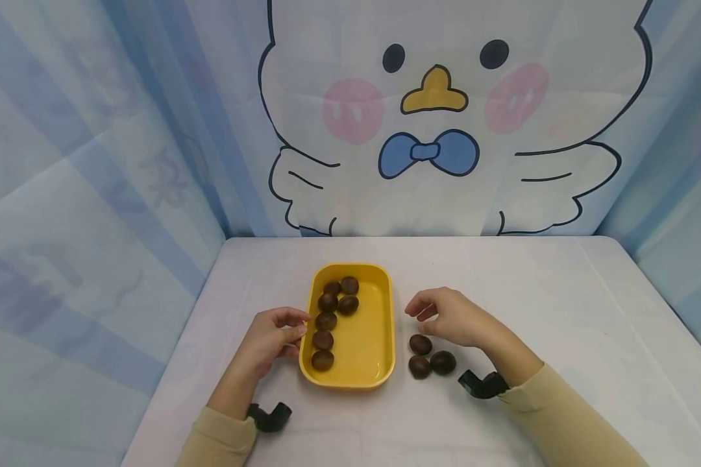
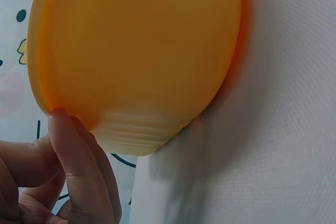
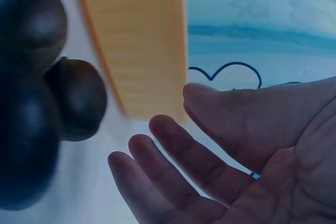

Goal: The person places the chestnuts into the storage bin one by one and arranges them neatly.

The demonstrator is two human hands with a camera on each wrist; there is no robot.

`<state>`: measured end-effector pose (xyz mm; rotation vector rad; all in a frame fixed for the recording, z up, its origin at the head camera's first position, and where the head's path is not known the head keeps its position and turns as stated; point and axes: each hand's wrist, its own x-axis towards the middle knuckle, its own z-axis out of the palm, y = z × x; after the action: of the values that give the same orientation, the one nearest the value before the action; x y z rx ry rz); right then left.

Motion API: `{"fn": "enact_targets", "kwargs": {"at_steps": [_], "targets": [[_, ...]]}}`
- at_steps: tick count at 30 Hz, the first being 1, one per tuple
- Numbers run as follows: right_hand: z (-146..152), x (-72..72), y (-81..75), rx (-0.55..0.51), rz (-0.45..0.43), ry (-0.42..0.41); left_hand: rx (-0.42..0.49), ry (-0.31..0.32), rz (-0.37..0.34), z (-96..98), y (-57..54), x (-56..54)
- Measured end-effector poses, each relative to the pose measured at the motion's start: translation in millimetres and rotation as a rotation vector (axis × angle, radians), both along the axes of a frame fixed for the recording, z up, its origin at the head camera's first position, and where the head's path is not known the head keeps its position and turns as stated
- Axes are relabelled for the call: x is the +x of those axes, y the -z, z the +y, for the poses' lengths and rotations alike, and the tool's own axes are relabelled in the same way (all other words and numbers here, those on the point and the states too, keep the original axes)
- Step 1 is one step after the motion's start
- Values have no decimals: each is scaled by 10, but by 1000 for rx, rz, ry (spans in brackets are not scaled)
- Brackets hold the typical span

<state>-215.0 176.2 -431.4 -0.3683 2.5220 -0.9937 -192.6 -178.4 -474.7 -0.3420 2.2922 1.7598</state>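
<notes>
A yellow tray (image 1: 369,324) stands on the table with several dark brown chestnuts (image 1: 326,321) lying along its left side. My left hand (image 1: 271,337) is at the tray's left edge. In the left wrist view, its fingertips (image 2: 59,116) touch the outside of the wall (image 2: 142,66) near the rim. To the right of the tray my right hand (image 1: 450,314) hovers with its fingers apart and nothing between them. Close below it sit 3 more chestnuts (image 1: 419,367) in a cluster, seen large and dark in the right wrist view (image 3: 79,100).
The table (image 1: 572,311) has a pale cloth on it. Behind it hangs a curtain (image 1: 432,207) with a cartoon bird, and blue-white curtains (image 1: 93,227) flank both sides. Black wrist mounts (image 1: 270,417) sit at both sleeves.
</notes>
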Motion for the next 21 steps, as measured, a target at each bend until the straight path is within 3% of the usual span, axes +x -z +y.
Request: {"fn": "enact_targets", "kwargs": {"at_steps": [9,21], "targets": [[81,109,211,-24,-67,27,5,-10,-7,7,-5,2],[68,119,406,-5,-2,-9,8,-9,-7,6,-4,-4]]}}
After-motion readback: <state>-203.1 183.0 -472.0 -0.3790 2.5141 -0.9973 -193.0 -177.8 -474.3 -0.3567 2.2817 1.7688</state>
